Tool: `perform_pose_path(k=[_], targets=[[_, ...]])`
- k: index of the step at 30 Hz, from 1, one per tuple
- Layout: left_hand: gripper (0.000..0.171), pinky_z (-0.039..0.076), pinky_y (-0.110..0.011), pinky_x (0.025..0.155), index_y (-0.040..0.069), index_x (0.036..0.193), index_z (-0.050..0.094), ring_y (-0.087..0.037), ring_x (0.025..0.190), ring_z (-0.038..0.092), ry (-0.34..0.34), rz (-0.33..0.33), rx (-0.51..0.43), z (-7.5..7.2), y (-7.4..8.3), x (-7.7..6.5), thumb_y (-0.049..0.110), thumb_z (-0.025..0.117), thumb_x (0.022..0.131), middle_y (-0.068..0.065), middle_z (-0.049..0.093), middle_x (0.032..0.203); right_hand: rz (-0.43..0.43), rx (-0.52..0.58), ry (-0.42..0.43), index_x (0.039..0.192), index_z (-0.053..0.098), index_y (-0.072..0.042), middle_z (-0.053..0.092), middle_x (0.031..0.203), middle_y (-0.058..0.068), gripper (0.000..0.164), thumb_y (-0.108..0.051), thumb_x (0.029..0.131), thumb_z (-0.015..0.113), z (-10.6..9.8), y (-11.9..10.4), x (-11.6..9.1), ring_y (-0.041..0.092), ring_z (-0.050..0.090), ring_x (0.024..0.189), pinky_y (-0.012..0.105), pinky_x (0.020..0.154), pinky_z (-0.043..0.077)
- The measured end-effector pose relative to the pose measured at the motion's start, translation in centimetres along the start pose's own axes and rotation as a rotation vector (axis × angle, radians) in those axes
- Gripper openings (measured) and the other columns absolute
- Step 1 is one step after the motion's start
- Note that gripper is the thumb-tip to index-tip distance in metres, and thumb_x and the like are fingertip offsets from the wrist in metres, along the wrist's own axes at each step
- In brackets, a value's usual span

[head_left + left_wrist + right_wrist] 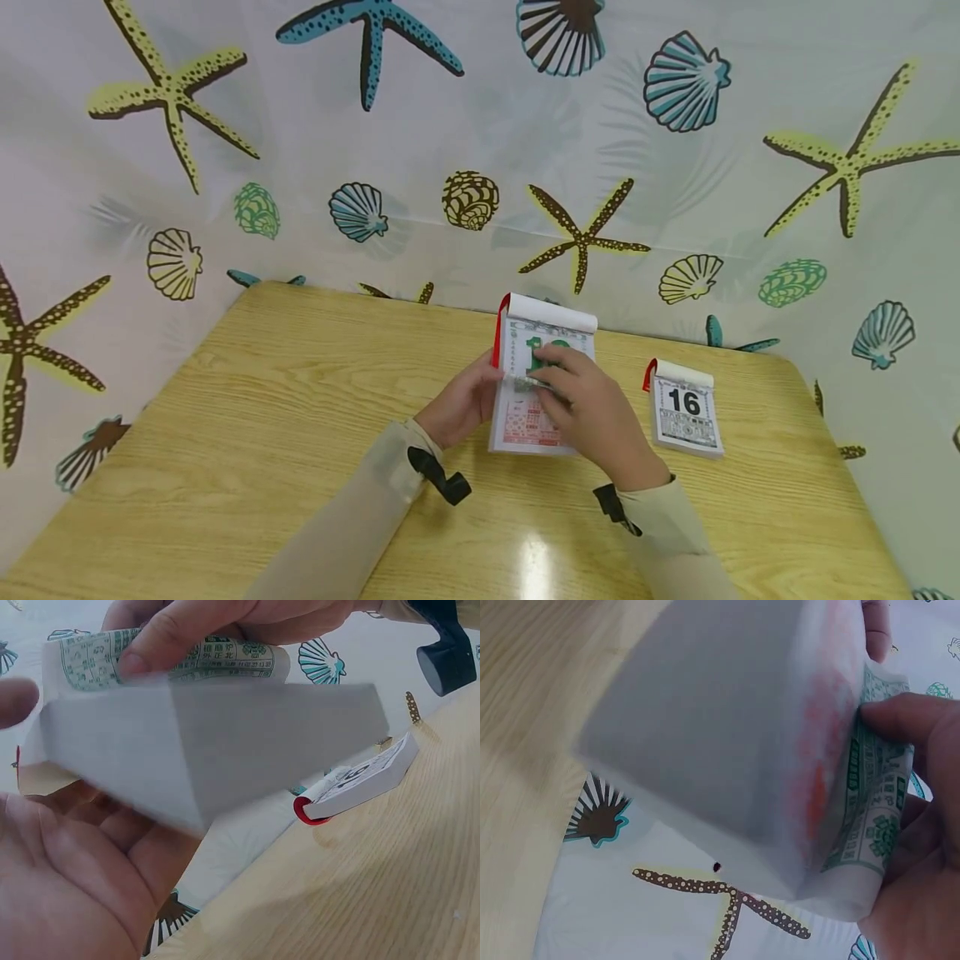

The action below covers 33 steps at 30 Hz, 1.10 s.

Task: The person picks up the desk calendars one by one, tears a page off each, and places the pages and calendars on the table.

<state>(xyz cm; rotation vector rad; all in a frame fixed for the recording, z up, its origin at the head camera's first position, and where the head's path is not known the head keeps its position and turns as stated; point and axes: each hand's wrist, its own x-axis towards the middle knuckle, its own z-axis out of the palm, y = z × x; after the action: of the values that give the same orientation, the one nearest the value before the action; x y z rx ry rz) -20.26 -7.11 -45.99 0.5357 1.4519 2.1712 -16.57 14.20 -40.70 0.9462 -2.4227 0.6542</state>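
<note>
A thick tear-off calendar point(525, 429) with a red backing and green number is held up above the table, tilted. My left hand point(459, 406) grips its left edge, thumb at the front and fingers behind, as the left wrist view shows the palm point(67, 877) under it. My right hand point(600, 408) lies over the front, hiding part of the number. In the right wrist view its thumb and fingers pinch a curled green-printed page point(870, 802). The other pages point(697, 712) hang blurred beside it, red print showing.
A smaller tear-off calendar point(686, 425) showing a black 16 lies on the wooden table point(300, 400) to the right. Behind the table hangs a cloth point(420, 150) printed with starfish and shells. Black straps point(438, 475) circle the wrists.
</note>
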Motion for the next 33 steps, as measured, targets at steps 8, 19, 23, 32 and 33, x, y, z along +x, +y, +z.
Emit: perform_pose_path(k=[8,19,23,32,33], targets=[[0.077,0.056,-0.034,0.095,0.015,0.164,0.018,-0.018,0.116,0.066,-0.055,-0.005,0.050,-0.1,-0.2,0.2,0.010,0.054,0.097,-0.014,0.053,0.148,0.037,0.032,0.011,0.112,0.074,-0.007,0.068,0.131,0.007,0.015,-0.005,0.098,0.069,-0.1,-0.2,-0.1,0.026,0.067,0.118,0.039,0.095,0.057],[0.070,0.052,-0.042,0.104,0.022,0.164,0.018,-0.025,0.122,0.063,0.138,-0.026,0.195,-0.2,0.3,0.3,0.003,0.048,0.104,-0.012,0.052,0.152,0.193,0.229,0.012,0.124,0.067,-0.007,0.070,0.118,0.004,0.033,-0.024,0.096,0.067,-1.0,-0.2,-0.2,0.021,0.063,0.108,0.044,0.093,0.052],[0.068,0.047,-0.049,0.110,0.023,0.163,0.022,-0.025,0.125,0.061,0.151,-0.035,0.197,-0.3,0.4,0.4,0.004,0.049,0.104,-0.012,0.053,0.151,0.404,0.303,0.112,0.135,0.058,-0.002,0.058,0.136,0.012,0.041,-0.022,0.100,0.064,-1.7,0.5,0.2,0.029,0.053,0.127,0.048,0.108,0.042],[0.064,0.053,-0.040,0.099,0.018,0.162,0.026,-0.020,0.118,0.065,0.083,-0.035,0.196,-0.4,0.5,0.3,0.003,0.050,0.104,-0.015,0.057,0.147,0.781,0.966,-0.022,0.157,0.035,-0.006,0.060,0.136,0.011,0.056,-0.039,0.112,0.044,-1.1,4.3,-0.3,0.018,0.065,0.117,0.034,0.100,0.053],[0.064,0.053,-0.041,0.098,0.018,0.161,0.026,-0.021,0.118,0.065,0.075,-0.035,0.203,-0.4,0.6,0.2,0.003,0.050,0.104,-0.015,0.058,0.146,0.770,1.009,-0.020,0.154,0.039,-0.005,0.065,0.128,0.008,0.053,-0.037,0.112,0.044,-0.9,4.3,-0.3,0.015,0.068,0.109,0.031,0.094,0.055]])
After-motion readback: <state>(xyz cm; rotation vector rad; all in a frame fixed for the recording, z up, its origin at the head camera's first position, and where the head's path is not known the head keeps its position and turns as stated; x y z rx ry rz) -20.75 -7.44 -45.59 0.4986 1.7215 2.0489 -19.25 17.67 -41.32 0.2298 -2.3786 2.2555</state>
